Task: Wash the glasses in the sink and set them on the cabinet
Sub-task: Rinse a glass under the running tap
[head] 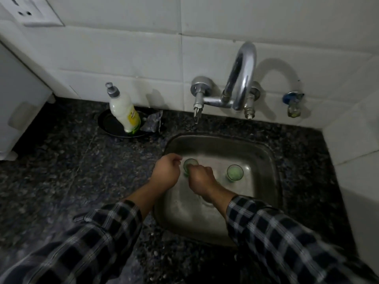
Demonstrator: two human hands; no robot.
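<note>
Two small green-tinted glasses stand upright in the steel sink (264, 160). My right hand (202, 180) grips the left glass (189, 163) from its near side, fingers curled round it. My left hand (167, 174) sits just left of that glass at the sink's left rim, its fingers curled; whether they touch the glass is hidden. The second glass (235, 172) stands alone to the right, apart from both hands.
A chrome tap (240, 78) curves out from the tiled wall above the sink; no water is seen running. A dish-soap bottle (123, 109) leans in a black dish (110, 126) on the dark granite counter (71, 171). A white appliance (18, 99) stands far left.
</note>
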